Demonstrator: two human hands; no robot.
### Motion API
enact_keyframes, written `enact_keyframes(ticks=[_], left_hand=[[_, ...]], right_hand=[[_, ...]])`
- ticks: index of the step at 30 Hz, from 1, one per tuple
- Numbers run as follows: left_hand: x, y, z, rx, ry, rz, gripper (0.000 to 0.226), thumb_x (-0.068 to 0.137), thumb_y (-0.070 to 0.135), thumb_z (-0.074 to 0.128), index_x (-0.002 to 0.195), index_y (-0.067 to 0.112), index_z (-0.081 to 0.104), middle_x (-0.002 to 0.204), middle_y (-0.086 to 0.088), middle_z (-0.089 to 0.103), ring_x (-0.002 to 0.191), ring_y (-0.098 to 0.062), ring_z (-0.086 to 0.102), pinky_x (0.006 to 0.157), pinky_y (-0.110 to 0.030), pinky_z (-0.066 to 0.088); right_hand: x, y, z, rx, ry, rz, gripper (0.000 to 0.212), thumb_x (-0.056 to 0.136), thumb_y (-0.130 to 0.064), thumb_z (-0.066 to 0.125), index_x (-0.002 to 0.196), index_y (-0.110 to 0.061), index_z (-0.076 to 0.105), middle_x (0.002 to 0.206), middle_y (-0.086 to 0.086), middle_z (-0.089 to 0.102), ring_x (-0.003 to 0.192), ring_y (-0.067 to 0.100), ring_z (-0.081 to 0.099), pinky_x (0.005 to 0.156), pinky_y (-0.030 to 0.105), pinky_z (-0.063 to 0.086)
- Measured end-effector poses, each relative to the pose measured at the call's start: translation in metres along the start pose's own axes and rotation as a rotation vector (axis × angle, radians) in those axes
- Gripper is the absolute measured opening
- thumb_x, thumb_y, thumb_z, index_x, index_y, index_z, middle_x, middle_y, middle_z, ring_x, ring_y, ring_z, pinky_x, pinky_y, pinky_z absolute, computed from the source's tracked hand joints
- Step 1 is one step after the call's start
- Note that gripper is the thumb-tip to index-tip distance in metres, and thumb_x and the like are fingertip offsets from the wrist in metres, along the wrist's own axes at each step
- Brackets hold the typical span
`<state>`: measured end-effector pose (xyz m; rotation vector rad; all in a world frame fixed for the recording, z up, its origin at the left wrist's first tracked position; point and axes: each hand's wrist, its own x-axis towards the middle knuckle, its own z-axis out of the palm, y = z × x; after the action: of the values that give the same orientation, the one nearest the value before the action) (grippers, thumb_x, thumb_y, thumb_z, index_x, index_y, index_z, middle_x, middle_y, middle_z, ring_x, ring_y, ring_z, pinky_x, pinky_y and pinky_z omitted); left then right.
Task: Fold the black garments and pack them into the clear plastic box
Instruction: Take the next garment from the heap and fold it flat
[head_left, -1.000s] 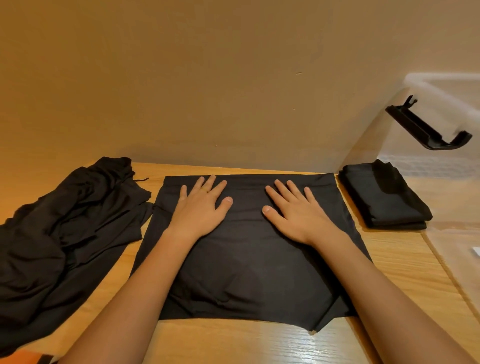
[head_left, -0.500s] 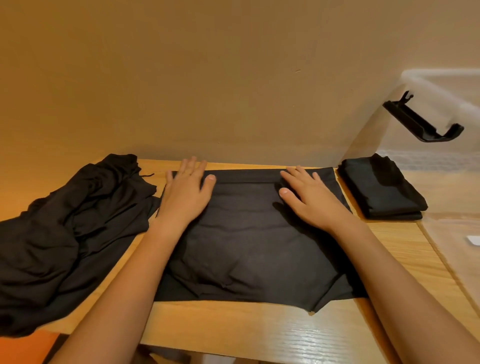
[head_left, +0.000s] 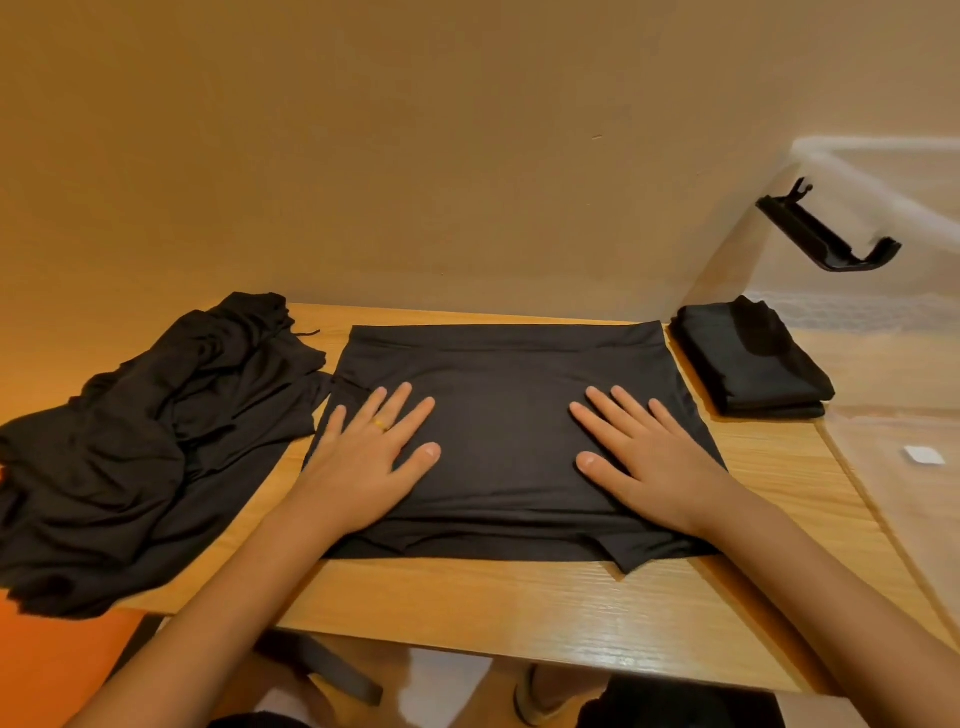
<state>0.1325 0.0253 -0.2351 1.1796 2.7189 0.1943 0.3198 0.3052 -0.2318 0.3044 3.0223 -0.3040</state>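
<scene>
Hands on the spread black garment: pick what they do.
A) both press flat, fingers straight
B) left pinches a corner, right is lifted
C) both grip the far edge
A: the left hand and right hand lie palm down, fingers straight, on the spread garment.

Likely a room in a home. A light wooden table (head_left: 519, 613) stands against a plain beige wall (head_left: 415, 156), bearing a heap of black clothes (head_left: 130, 441), with a clear plastic storage box (head_left: 883, 171) alongside.
</scene>
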Motion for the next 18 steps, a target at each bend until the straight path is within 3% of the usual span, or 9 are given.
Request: enact_keyframes(ticks=[13, 15, 18], left_hand=[[-0.054, -0.015, 0.009, -0.011, 0.029, -0.045, 0.075, 0.078, 0.085, -0.008, 0.149, 0.06, -0.008, 0.162, 0.022, -0.022, 0.148, -0.004, -0.027, 0.125, -0.043, -0.011], [-0.058, -0.015, 0.01, -0.035, 0.039, -0.032, 0.075, 0.079, 0.085, -0.006, 0.15, 0.06, -0.004, 0.162, 0.023, -0.02, 0.148, -0.001, -0.027, 0.125, -0.043, -0.011], [-0.067, -0.019, 0.005, -0.187, 0.062, 0.02, 0.075, 0.083, 0.085, 0.012, 0.152, 0.056, 0.018, 0.163, 0.027, -0.003, 0.15, 0.005, -0.014, 0.125, -0.037, -0.004]], right_hand=[[-0.021, 0.02, -0.003, 0.043, -0.024, 0.04, 0.084, 0.082, -0.085, 0.002, 0.156, -0.046, -0.001, 0.165, -0.02, -0.01, 0.152, 0.004, -0.015, 0.125, 0.034, -0.008], [-0.024, 0.02, -0.003, 0.094, 0.014, 0.028, 0.079, 0.088, -0.082, 0.011, 0.158, -0.044, 0.009, 0.167, -0.018, -0.002, 0.153, 0.004, -0.009, 0.125, 0.035, -0.006], [-0.034, 0.022, -0.005, 0.269, 0.128, -0.004, 0.072, 0.09, -0.078, 0.025, 0.153, -0.043, 0.033, 0.165, -0.019, 0.022, 0.153, -0.001, 0.008, 0.127, 0.038, 0.003]])
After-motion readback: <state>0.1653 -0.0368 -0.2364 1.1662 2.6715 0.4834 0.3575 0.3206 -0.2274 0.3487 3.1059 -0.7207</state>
